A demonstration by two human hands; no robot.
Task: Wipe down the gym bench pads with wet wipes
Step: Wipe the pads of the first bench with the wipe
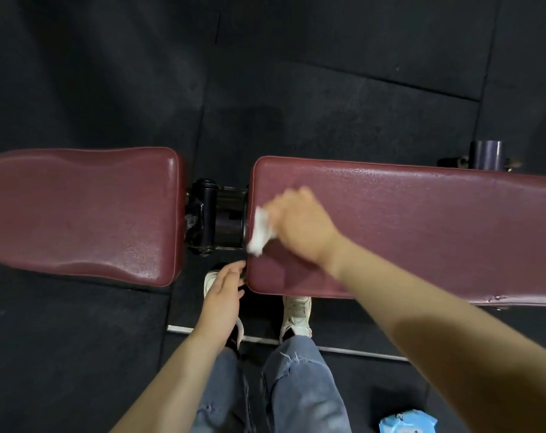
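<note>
A gym bench with two dark red pads runs across the view. The left pad (81,210) and the long right pad (421,226) are split by a black hinge (217,217). My right hand (302,223), blurred, holds a crumpled white wet wipe (260,231) against the right pad's left end. The pad's surface looks wet and shiny further right. Below the gap between the pads, my left hand (223,292) hangs with relaxed fingers and holds nothing.
A blue pack of wet wipes (407,423) lies on the black rubber floor at the bottom right. My legs in jeans and white shoes (296,314) stand close to the bench's near edge. A dark metal post (487,154) rises behind the right pad.
</note>
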